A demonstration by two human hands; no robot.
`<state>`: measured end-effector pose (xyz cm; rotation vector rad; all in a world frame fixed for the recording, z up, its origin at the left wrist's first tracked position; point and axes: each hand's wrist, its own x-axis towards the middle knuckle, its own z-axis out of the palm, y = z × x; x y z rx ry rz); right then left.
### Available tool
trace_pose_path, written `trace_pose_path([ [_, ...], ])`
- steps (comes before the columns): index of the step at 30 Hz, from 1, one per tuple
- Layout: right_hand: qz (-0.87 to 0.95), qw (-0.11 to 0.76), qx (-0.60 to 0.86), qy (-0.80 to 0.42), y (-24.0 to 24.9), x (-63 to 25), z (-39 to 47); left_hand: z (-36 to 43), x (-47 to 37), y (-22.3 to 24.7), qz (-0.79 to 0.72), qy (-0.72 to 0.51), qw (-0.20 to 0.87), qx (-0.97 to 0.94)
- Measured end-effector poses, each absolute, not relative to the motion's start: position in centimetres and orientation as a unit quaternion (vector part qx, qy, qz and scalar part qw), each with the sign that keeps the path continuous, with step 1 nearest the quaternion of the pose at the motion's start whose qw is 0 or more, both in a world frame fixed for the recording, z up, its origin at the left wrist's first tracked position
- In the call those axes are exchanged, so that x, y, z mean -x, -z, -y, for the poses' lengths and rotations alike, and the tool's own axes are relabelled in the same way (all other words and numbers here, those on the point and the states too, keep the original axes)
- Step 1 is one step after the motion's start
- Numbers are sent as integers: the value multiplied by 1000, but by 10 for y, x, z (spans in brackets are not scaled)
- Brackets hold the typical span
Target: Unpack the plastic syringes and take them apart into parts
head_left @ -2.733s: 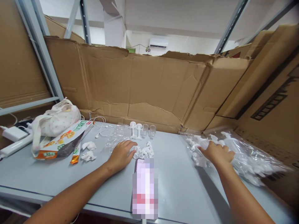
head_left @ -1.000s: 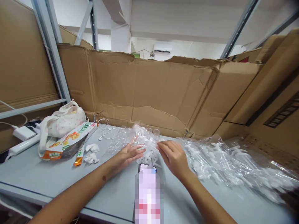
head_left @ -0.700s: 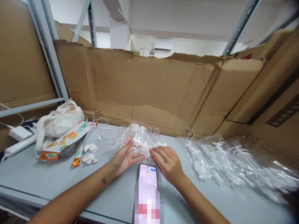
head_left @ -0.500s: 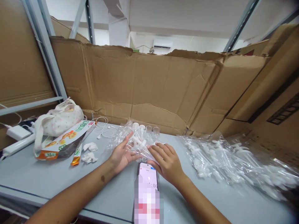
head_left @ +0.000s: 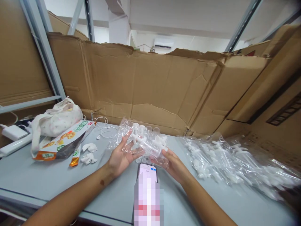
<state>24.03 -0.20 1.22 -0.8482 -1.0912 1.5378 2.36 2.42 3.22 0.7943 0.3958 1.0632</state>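
Note:
Between my two hands is a clear plastic bag [head_left: 150, 145] with a syringe-like clear barrel, marked along its side, and white plastic pieces inside. My left hand [head_left: 121, 158] supports the bag's left part, its fingers spread behind and under the film. At the right end, my right hand [head_left: 172, 163] grips the bag between thumb and fingers. Several small clear round pieces [head_left: 142, 159] lie on the table below the bag. More clear and white cup-like pieces [head_left: 156, 129] show behind it, partly hidden. Directly in front stands a phone [head_left: 148, 179], its lower screen blurred out.
Several similar filled bags [head_left: 221, 160] lie in a row at the right. On the left are a snack box [head_left: 64, 139], a white cloth bag [head_left: 58, 117], crumpled tissues [head_left: 88, 158], wired earphones [head_left: 103, 135] and a charger [head_left: 14, 133]. Cardboard [head_left: 141, 84] walls off the back.
The bag has been raised and tilted, so the barrel now faces me. My right hand has moved from lying over the bag to gripping its right end.

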Motion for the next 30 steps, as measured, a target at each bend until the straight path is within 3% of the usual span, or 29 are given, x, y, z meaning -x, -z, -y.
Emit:
trace_pose_path([
  [8,447,544,353,-616,-8,-261,-7,-41,-11,-29,-213,-511,754,-353],
  [14,350,643,338,-591,-12,-273,-10,-51,-3,-33,-265,-557,680,-396],
  [17,336,660,334,-584,-14,-277,-11,-56,2,-32,-321,-605,573,-450],
  [21,328,679,329,-569,-13,-277,-12,-50,10,-31,-343,-692,232,-592],
  [24,329,685,332,-559,-11,-274,-12,-32,9,-31,-244,-591,36,-768],
  [27,352,667,348,-557,-10,-272,-10,-16,-1,-30,-199,-489,11,-849],
  [30,385,645,351,-558,-10,-270,-8,-19,-7,-30,-292,-504,73,-810],
])
